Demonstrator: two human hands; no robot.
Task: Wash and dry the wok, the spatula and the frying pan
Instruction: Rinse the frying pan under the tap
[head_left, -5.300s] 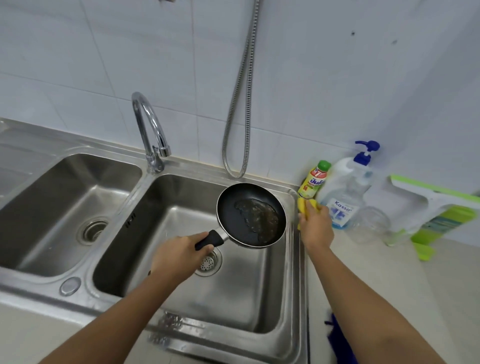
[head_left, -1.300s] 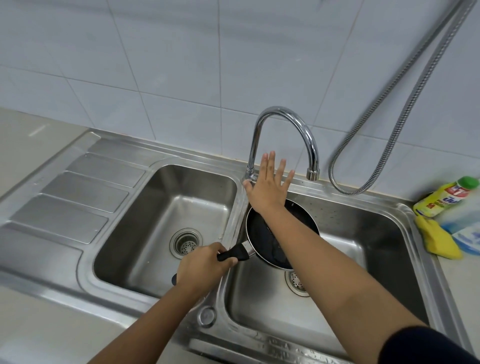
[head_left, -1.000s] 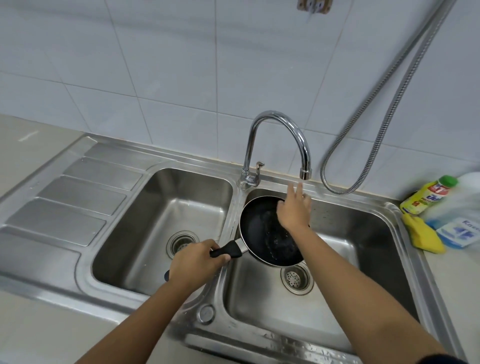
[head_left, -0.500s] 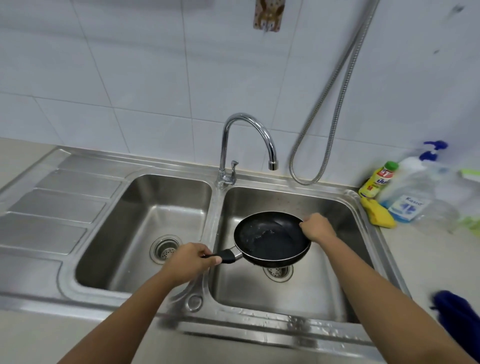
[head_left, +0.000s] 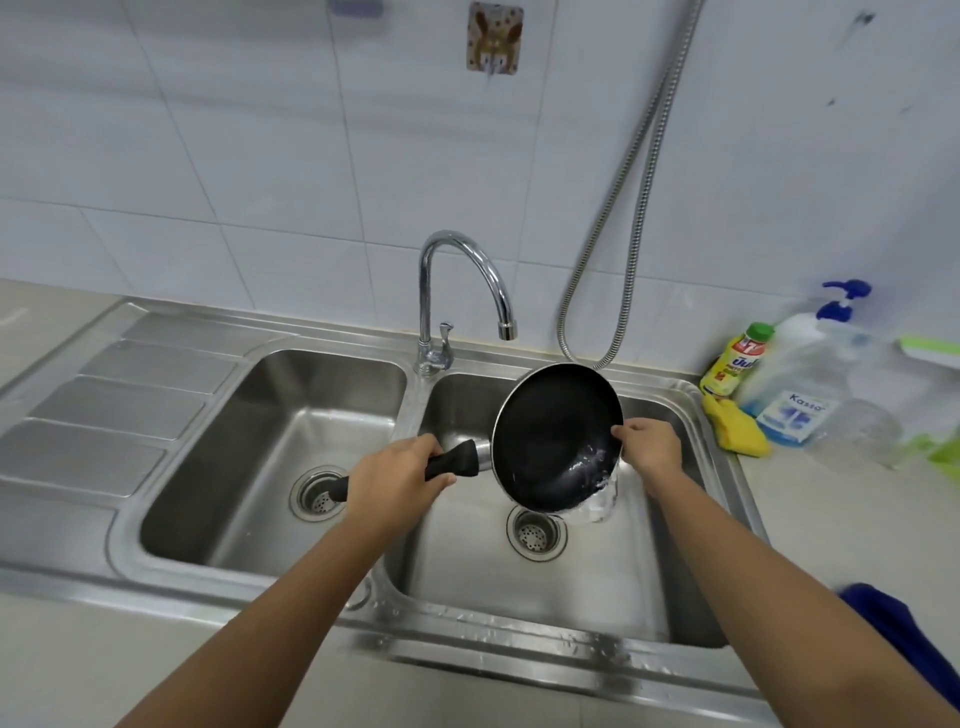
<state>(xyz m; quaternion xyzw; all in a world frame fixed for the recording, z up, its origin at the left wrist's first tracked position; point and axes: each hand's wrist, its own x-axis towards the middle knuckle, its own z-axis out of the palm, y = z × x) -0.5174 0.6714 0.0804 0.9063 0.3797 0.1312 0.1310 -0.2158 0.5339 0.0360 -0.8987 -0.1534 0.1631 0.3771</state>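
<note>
A small black frying pan (head_left: 550, 431) hangs tilted over the right basin of the steel double sink (head_left: 685, 400), its inside turned toward me. Water runs off its lower right rim into the basin. My left hand (head_left: 397, 470) grips the pan's black handle. My right hand (head_left: 647, 449) pinches the pan's right rim. No wok or spatula is in view.
The curved tap (head_left: 457, 291) stands behind the divider, spout over the right basin. A metal shower hose (head_left: 623, 234) hangs on the tiled wall. Yellow sponge (head_left: 737, 428), soap bottles (head_left: 792, 379) and a blue cloth (head_left: 898, 629) lie on the right counter. A ribbed drainboard (head_left: 109, 400) is left.
My right hand left the tap and took hold of the pan's rim. The pan went from level to steeply tilted, and water now pours out of it.
</note>
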